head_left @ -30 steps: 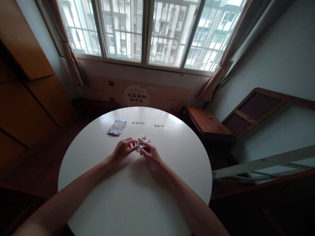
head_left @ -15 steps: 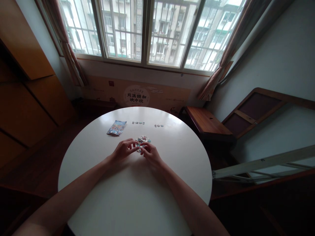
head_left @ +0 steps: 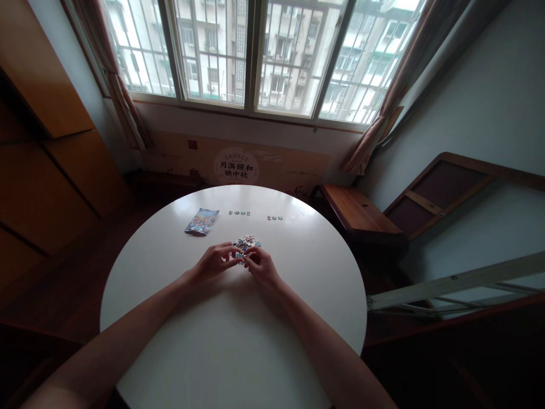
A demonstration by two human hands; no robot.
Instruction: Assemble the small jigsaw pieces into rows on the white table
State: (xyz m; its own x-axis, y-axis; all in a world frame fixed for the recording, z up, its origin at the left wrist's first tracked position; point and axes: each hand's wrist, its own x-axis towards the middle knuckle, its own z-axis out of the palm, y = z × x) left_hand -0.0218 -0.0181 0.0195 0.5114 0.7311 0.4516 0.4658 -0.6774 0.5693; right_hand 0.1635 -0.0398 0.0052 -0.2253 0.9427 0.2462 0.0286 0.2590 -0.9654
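In the head view, one left hand and one right hand curl, whether grasping I cannot tell, at an uncountable puzzle-piece pile inward from the surface's far edge, where light fingertip pinches would probably prevent scattering, with four pieces and three pieces nearer that edge and one packet toward the far-left edge.

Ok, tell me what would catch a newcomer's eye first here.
The bright barred windows across the top probably draw the eye first. Below, the round white table fills the middle, with the left hand and right hand at a heap of puzzle pieces. A colourful packet lies left of the heap, farther back.
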